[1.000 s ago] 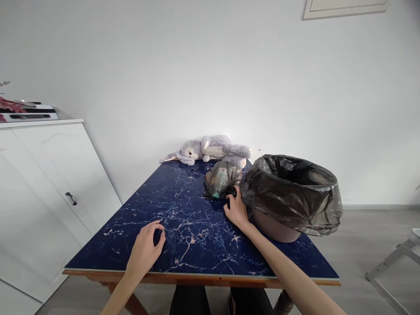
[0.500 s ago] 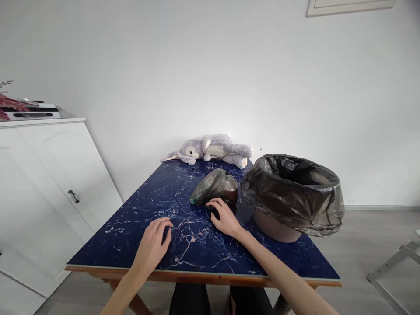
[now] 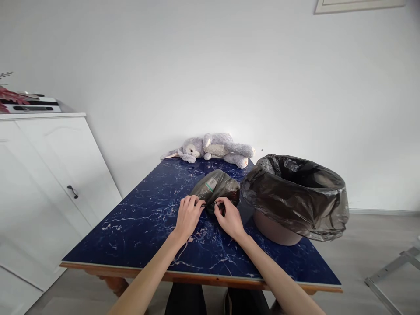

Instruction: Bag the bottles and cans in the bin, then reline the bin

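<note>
A dark, see-through plastic garbage bag (image 3: 220,183), filled and bunched at its near side, lies on the blue marbled table (image 3: 131,232). Something pale with a green stripe shows through its film. My left hand (image 3: 189,215) pinches the bag's near edge from the left. Facing it, my right hand (image 3: 229,218) pinches the gathered plastic with thumb and forefinger. To the right stands a brownish bin (image 3: 277,229), lined with a black garbage bag (image 3: 295,201) whose edge is folded over the rim. The bin's inside is mostly dark.
A grey plush bunny (image 3: 210,148) lies on its side along the table's far edge, by the wall. At the left is a white cabinet (image 3: 65,175) with things on top. A metal frame (image 3: 390,271) stands on the floor at the right.
My left hand has moved right and forward from the bare tabletop to the filled bag and closed on it. My right hand has shifted slightly, and the bag has turned a little.
</note>
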A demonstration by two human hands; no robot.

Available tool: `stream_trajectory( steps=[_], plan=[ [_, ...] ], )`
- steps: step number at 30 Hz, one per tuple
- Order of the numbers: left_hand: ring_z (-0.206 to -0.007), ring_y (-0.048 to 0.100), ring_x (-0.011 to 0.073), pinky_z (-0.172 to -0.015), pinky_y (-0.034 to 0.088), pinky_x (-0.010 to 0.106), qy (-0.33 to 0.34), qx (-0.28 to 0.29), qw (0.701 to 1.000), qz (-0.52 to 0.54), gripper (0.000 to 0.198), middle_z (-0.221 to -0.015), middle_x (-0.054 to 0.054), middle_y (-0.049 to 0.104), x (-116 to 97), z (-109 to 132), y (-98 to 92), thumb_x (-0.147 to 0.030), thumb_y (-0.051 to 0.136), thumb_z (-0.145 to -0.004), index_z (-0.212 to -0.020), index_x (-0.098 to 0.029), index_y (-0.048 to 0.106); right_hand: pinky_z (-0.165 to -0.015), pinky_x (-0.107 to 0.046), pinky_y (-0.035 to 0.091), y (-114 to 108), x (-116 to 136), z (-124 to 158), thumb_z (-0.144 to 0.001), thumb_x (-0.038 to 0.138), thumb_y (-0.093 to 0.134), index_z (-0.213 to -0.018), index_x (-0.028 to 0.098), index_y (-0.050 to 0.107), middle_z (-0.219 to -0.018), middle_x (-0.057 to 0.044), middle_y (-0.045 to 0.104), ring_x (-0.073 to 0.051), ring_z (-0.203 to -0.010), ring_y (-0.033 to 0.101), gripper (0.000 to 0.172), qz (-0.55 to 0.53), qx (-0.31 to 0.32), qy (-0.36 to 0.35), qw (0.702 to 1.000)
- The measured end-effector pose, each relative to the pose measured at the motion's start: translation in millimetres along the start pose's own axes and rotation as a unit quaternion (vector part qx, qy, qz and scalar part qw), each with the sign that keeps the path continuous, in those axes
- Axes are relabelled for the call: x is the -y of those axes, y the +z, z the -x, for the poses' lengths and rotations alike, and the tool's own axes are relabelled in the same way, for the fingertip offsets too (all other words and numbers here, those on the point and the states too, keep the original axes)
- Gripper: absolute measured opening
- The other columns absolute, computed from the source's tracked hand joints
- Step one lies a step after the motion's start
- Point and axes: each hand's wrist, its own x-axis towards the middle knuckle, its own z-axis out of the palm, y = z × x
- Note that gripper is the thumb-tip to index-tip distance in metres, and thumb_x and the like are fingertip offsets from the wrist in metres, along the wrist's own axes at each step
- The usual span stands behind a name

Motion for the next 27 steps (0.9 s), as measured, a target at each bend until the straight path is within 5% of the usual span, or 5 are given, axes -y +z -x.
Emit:
stream_trajectory(
  steps=[8, 17, 23, 27],
  plan=[
    [-0.101, 0.060, 0.0301, -0.086, 0.046, 0.043, -0.045, -0.026, 0.998, 0.027, 0.003, -0.102, 0.008, 0.067, 5.8, 5.6, -0.5, -0.024, 0.060, -0.103, -0.101, -0.023, 0.062, -0.069, -0.031, 0.046, -14.9, 0.5, -0.3, -0.109, 0.047, 0.037, -0.114, 0.023, 0.067, -0.091, -0.007, 0.080, -0.026, -0.075, 0.074, 0.038, 0.032, -0.074, 0.099, 0.992],
    [-0.095, 0.058, 0.0294, -0.083, 0.044, 0.041, -0.088, -0.030, 0.992, 0.080, 0.017, -0.095, 0.005, 0.061, 8.3, 5.1, -0.2, -0.021, 0.066, -0.091, -0.085, -0.025, 0.051, -0.068, -0.028, 0.053, -17.9, -1.4, -6.8, -0.107, 0.062, 0.040, -0.099, 0.023, 0.076, -0.076, -0.006, 0.080, -0.024, -0.072, 0.078, 0.054, -0.065, -0.038, 0.110, 0.991],
    [-0.090, 0.058, 0.0263, -0.085, 0.045, 0.040, -0.119, -0.053, 0.982, 0.137, 0.016, -0.091, 0.004, 0.061, 11.2, 4.1, -3.2, -0.023, 0.059, -0.096, -0.085, -0.025, 0.048, -0.065, -0.028, 0.053, -8.5, -8.2, -5.1, -0.101, 0.058, 0.057, -0.129, 0.027, 0.074, -0.065, 0.001, 0.075, -0.022, -0.061, 0.072, 0.046, -0.069, 0.024, 0.071, 0.995],
    [-0.091, 0.058, 0.0256, -0.086, 0.046, 0.040, -0.121, -0.057, 0.976, 0.171, 0.016, -0.090, 0.003, 0.060, 8.6, 2.9, -7.2, -0.023, 0.058, -0.095, -0.084, -0.026, 0.047, -0.059, -0.026, 0.046, -5.6, -10.3, -3.0, -0.095, 0.053, 0.066, -0.112, 0.028, 0.077, -0.069, 0.002, 0.076, -0.018, -0.056, 0.066, 0.031, -0.037, 0.032, 0.060, 0.997]
  ],
)
